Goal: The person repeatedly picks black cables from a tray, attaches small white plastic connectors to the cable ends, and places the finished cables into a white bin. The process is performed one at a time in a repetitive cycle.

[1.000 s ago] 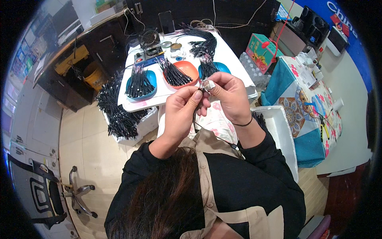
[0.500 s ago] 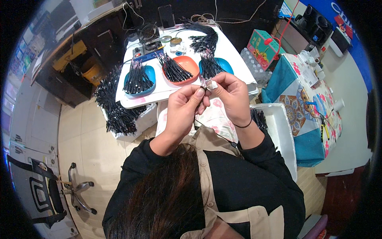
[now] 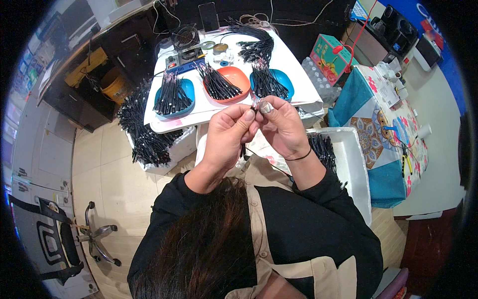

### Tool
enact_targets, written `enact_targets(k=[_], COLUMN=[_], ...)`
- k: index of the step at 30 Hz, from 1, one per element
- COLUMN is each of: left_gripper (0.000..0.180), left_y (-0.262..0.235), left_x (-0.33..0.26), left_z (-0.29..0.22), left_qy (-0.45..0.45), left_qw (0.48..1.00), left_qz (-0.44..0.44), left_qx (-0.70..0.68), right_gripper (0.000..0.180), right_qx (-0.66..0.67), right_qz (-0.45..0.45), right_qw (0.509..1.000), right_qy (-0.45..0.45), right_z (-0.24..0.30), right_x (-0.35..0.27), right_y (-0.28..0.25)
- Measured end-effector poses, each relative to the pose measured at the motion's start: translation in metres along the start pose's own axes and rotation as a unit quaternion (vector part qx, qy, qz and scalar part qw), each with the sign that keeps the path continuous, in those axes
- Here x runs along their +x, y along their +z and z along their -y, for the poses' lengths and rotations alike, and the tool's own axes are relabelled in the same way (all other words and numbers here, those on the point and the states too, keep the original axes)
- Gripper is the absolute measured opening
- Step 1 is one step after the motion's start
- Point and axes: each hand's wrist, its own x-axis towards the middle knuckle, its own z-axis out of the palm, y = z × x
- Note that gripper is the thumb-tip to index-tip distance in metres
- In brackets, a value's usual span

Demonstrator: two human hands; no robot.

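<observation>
In front of my chest, at the near edge of the white table, my two hands meet with fingertips pinched. My left hand (image 3: 226,132) is closed on a black cable (image 3: 243,149), which hangs down below the fingers. Thin, pale and reddish wire ends stick up between the fingertips. My right hand (image 3: 286,130) is closed at those wire ends, its thumb and index finger pressed together. Something white (image 3: 266,107) lies on the right thumb tip; whether it is tape or a wrap I cannot tell. Just beyond are a blue tray (image 3: 188,89), an orange tray (image 3: 239,79) and another blue tray (image 3: 286,82), each with black cables.
A cable bundle (image 3: 259,50) lies on the white table (image 3: 308,92), near a blue device (image 3: 191,66) and a small fan (image 3: 185,37). Foam boxes with black cables stand left (image 3: 174,162) and right (image 3: 356,174). A cloth-covered table (image 3: 388,179) is at the right, an office chair (image 3: 94,234) at the left.
My right hand has drawn in slightly toward the left hand, its fingers now closer together over the wire ends. The white piece sits flatter against the thumb. My left hand keeps its grip.
</observation>
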Motion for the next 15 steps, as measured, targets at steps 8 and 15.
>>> enact_targets(k=[8,15], left_gripper=[0.016,0.017], left_y=[-0.001,0.002], left_x=[-0.004,-0.005], left_z=[0.000,0.000], left_qy=[0.016,0.030], left_qw=[0.999,0.998], left_qz=[-0.002,-0.007], left_qx=[0.052,0.057], right_gripper=[0.019,0.016], right_qx=[-0.272,-0.062], right_qz=[-0.023,0.009], right_qw=[0.958,0.998], right_qy=[-0.086,-0.004], right_z=[0.015,0.004], right_x=[-0.005,-0.007], right_y=[0.008,0.005])
